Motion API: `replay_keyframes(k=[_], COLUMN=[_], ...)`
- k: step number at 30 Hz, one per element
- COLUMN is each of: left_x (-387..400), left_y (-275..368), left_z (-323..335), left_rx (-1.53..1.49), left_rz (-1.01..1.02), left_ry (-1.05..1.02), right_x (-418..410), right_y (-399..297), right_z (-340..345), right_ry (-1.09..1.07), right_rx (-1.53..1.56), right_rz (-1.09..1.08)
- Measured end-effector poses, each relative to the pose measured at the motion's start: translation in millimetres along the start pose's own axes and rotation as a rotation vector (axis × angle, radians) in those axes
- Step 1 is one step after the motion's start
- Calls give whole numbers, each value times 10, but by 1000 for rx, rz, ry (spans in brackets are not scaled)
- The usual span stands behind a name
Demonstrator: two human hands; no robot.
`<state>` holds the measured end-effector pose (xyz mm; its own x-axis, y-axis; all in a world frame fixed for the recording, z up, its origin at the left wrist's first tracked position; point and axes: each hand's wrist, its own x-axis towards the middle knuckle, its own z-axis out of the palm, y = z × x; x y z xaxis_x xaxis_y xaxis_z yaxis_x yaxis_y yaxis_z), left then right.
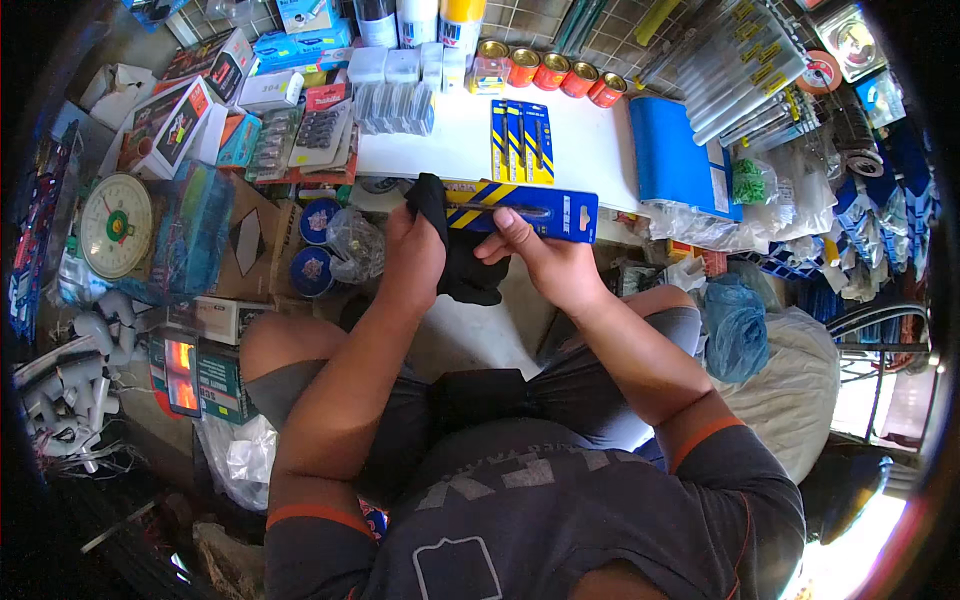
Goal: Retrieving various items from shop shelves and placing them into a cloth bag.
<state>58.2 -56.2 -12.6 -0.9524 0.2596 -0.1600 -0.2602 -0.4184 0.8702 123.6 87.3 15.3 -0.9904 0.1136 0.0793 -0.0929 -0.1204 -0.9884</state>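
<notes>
My right hand (551,259) holds a blue and yellow blister card with a drill bit (574,217) by its lower edge, thumb on the front. A black cloth (472,274) is bunched in my left hand (412,259), one fold lying over the left end of the card and the rest hanging below it. Just beyond the card, several smaller carded drill bits (523,142) lie side by side on the white tabletop (450,154).
Red tins (551,71), spray cans (418,26) and clear plastic boxes (394,105) line the back. Right stands a blue folder (679,154) near bagged goods. Left are a dial scale (116,225), cartons and a phone (182,375).
</notes>
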Motion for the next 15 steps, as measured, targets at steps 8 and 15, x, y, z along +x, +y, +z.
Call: replay_keyframes(k=[8, 15], left_x=[459, 88], left_y=[110, 41], left_z=[-323, -87], left_rx=[-229, 153], left_rz=[31, -192], left_ry=[208, -288], right_x=[41, 114], right_y=[-289, -205], right_z=[-160, -262], right_ry=[94, -22], right_rx=[153, -121], right_rz=[3, 178])
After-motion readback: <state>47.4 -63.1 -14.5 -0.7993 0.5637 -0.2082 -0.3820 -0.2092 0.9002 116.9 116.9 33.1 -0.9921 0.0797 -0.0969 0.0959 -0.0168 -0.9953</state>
